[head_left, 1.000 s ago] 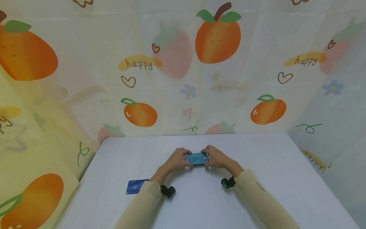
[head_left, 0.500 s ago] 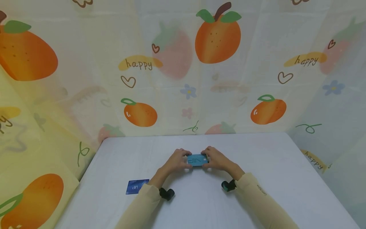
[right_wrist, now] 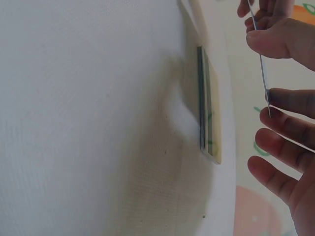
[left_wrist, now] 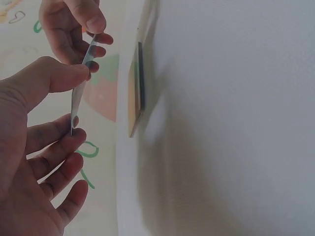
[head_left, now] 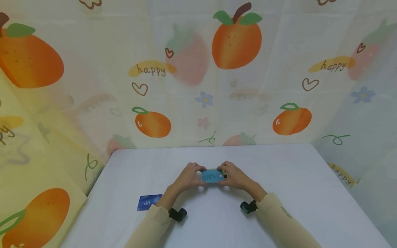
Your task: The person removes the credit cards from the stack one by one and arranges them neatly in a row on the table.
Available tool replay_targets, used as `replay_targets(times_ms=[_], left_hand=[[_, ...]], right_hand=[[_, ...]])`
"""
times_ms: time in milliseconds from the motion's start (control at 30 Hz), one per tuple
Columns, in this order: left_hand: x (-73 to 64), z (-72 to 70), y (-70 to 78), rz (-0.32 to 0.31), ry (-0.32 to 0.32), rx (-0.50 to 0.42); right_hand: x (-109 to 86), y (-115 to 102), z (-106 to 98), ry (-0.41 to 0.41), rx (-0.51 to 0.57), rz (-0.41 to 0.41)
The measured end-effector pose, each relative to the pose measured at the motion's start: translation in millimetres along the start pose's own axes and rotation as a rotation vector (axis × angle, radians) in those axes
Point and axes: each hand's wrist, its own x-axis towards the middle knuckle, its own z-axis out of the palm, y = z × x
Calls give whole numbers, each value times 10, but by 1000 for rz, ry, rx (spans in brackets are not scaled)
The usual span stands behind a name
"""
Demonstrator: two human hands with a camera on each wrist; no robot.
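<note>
A light blue card (head_left: 212, 176) marked "VIP" is held between both hands in the head view. My left hand (head_left: 188, 177) pinches its left end between thumb and fingertips. The right end is pinched the same way by my right hand (head_left: 235, 176). Both wrist views show the card edge-on, raised off the table. Under it, apart from it, a stack of cards (left_wrist: 133, 98) lies on the table, with a pale yellow one on top. In the head view the held card hides most of that stack.
A dark blue VIP card (head_left: 147, 202) lies flat on the white table (head_left: 279, 165), partly covered by the left forearm. Behind the table hangs a fruit-print cloth (head_left: 198, 113). A small black device (head_left: 178, 215) is strapped at each wrist.
Both hands have drawn the light blue card slightly towards me and up. A yellow edge of the stack beneath has come into sight. The dark blue card has stayed put.
</note>
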Motion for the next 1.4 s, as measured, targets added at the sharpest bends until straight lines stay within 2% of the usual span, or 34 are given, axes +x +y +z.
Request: replay_targets(times_ms=[133,400,700,1000,1400], left_hand=[[-53,-28,14,23,27,11],[-184,-5,-31,-20,3,-31],[-306,-82,-58,-20,16,-49],[-428,-104,-122,-70,11,-79],[-570,-221,-223,-151,-9,-100]], right_hand=[[-22,-15,5,28,-8,-35],[-94,-115,57,22,2,-52],[-101,-232,57,9,7,-76],[-44,-290,130,1,5,-95],[72,-421,227,-32,2,-145]])
